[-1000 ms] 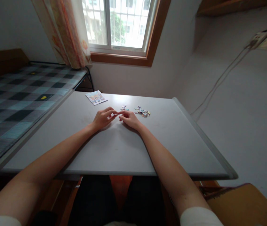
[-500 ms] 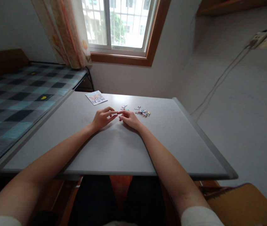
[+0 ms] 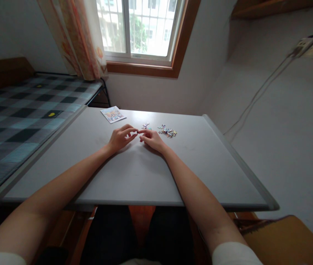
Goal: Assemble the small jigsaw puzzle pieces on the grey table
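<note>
My left hand [image 3: 121, 137] and my right hand [image 3: 151, 139] meet fingertip to fingertip above the table [image 3: 139, 180]. Between the fingertips is a tiny dark piece [image 3: 138, 132], seemingly a jigsaw puzzle piece; its shape is too small to make out. My left thumb and index finger reach toward it from the left, while my right index finger touches it from the other side with the remaining fingers curled. Just beyond my right hand lies a small group of puzzle pieces [image 3: 146, 126]. A larger heap of puzzle pieces [image 3: 167, 131] is spread to its right.
A square picture card [image 3: 113, 114] lies at the table's back left. Along the left side stands a bed with a checked cover [image 3: 62, 99]. A window [image 3: 145, 33] and curtain [image 3: 79, 40] are behind, and cables [image 3: 258, 92] run down the right wall.
The hands stay in nearly the same place. The fingertips shift very slightly around the small dark piece; the pieces and card on the table have not moved.
</note>
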The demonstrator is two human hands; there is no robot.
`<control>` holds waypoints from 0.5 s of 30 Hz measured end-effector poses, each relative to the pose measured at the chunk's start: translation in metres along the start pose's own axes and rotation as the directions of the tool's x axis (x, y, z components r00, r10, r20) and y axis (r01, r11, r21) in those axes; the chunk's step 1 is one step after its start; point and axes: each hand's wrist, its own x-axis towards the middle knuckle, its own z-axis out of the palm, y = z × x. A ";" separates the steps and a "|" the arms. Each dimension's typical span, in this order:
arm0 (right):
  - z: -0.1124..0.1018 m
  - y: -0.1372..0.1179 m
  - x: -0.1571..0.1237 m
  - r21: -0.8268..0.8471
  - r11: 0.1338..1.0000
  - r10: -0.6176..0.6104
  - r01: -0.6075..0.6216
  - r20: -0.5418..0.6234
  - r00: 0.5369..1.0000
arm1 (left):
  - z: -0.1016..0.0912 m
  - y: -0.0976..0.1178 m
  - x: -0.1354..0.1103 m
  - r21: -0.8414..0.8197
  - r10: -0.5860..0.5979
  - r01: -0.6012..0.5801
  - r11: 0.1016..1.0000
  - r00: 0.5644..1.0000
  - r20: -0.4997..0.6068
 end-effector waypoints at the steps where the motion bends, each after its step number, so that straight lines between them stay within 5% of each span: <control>1: 0.000 0.000 0.000 0.000 1.000 0.001 -0.001 -0.004 1.000 | -0.001 0.001 0.000 -0.010 -0.013 0.013 1.000 1.000 -0.001; 15: 0.000 0.000 0.000 -0.018 1.000 -0.016 0.016 -0.005 1.000 | -0.001 0.001 0.000 -0.027 -0.119 0.121 0.992 0.990 0.075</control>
